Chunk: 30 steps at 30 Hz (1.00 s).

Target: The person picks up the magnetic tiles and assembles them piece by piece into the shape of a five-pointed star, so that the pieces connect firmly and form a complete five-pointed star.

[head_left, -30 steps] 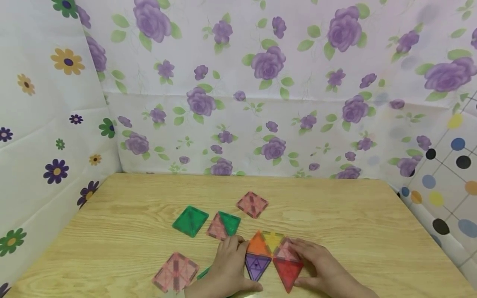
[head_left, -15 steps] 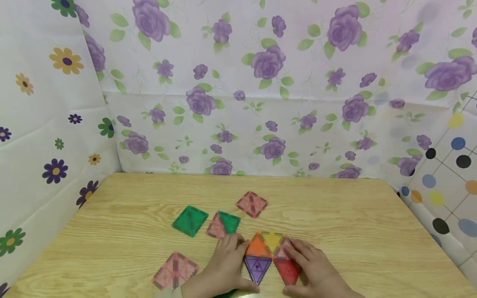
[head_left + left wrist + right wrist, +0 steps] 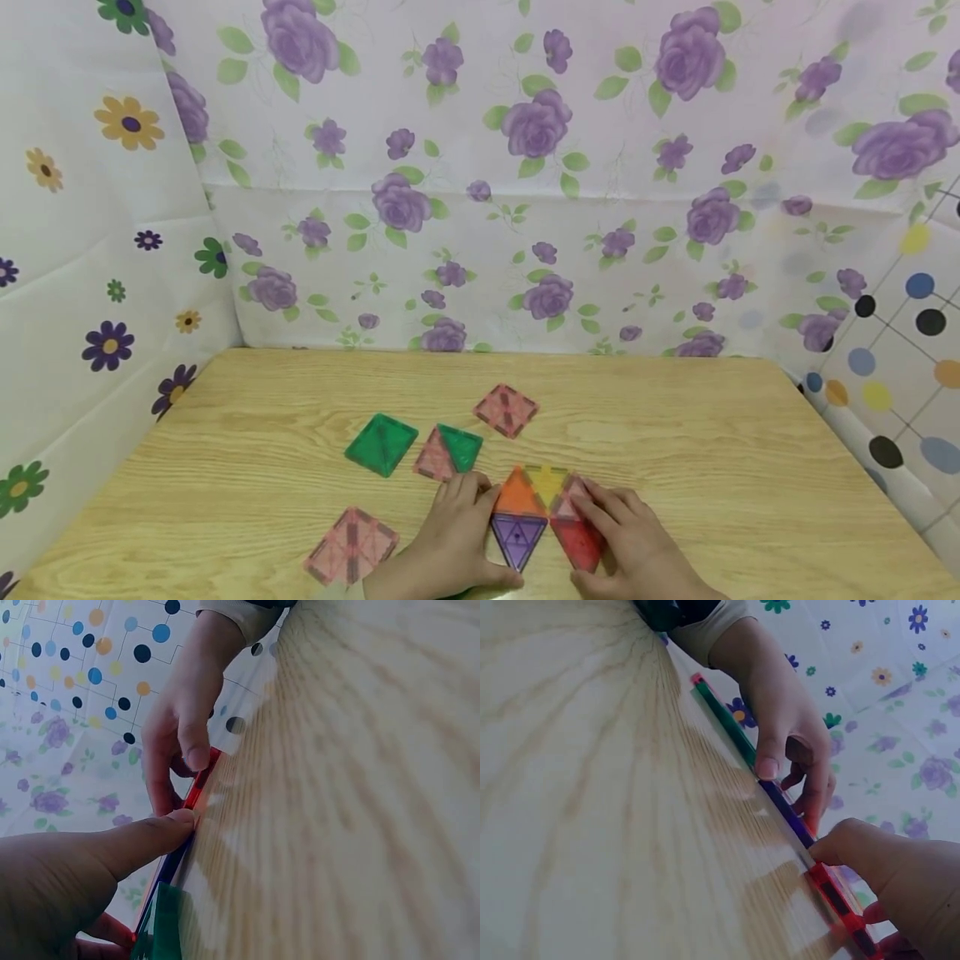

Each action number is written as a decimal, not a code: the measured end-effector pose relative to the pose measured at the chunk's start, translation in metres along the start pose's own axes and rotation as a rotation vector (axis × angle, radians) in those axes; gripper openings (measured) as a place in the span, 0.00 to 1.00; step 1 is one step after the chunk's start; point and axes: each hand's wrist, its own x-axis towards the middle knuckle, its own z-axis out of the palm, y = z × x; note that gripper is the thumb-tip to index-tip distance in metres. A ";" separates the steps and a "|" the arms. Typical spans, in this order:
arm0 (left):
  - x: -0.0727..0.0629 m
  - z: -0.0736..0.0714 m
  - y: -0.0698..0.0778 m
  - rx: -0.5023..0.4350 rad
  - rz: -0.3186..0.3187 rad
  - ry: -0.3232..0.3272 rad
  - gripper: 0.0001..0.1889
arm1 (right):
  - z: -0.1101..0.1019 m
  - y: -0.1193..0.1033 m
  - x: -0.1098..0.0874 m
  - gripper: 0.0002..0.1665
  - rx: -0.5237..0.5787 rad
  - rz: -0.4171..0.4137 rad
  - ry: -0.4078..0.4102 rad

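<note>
Flat translucent triangle magnetic tiles form an arch on the table: orange [image 3: 517,496], yellow [image 3: 546,482] and pink [image 3: 567,502] along the top, purple [image 3: 517,537] and red [image 3: 576,546] below. My left hand [image 3: 457,533] holds the left side, its fingers by the orange tile's edge and its thumb at the purple tile's lower tip. On the right side, my right hand [image 3: 637,542] grips the pink and red tiles, fingers over their outer edge and thumb near the red tip. A narrow gap separates purple from red. In the right wrist view the tiles [image 3: 829,889] lie flat.
Beyond my left hand lie a green diamond [image 3: 382,446], a pink-and-green pair [image 3: 461,446] and a pink diamond [image 3: 506,410]. Another pink tile group [image 3: 352,546] sits at the left, and a green piece [image 3: 166,922] is partly hidden under my left hand. Patterned cloth [image 3: 480,250] surrounds the wooden table [image 3: 675,417].
My right hand has shifted a little left, its thumb closing in around the red tile's lower tip. The purple and red tiles' lower parts have moved slightly. My left hand is nearly still.
</note>
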 end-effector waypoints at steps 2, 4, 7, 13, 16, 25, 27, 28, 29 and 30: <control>0.000 -0.001 -0.001 0.001 0.006 0.002 0.55 | 0.000 -0.002 0.001 0.48 0.022 0.012 0.010; 0.000 -0.001 -0.003 0.003 0.006 0.003 0.55 | -0.001 -0.002 0.003 0.46 0.068 0.043 -0.004; 0.000 -0.001 -0.005 0.002 0.009 0.006 0.56 | -0.006 -0.001 0.005 0.43 0.131 0.135 -0.044; -0.001 0.000 -0.004 0.015 0.015 0.025 0.57 | -0.015 0.009 0.003 0.26 0.181 0.162 -0.069; -0.001 0.002 -0.004 0.015 0.025 0.040 0.56 | -0.017 0.019 0.002 0.26 0.226 0.090 -0.135; 0.000 0.006 -0.009 -0.098 0.033 0.024 0.55 | -0.014 0.035 0.000 0.40 0.511 0.028 -0.222; -0.001 0.005 -0.009 -0.118 0.030 0.021 0.55 | -0.013 0.036 0.001 0.38 0.556 0.034 -0.221; -0.001 0.006 -0.008 -0.127 0.030 0.018 0.55 | -0.013 0.036 0.001 0.36 0.572 0.040 -0.218; -0.001 0.006 -0.007 -0.136 0.030 0.014 0.55 | -0.013 0.035 0.001 0.35 0.583 0.047 -0.213; -0.001 0.005 -0.006 -0.147 0.032 0.010 0.55 | -0.013 0.035 0.002 0.34 0.588 0.051 -0.206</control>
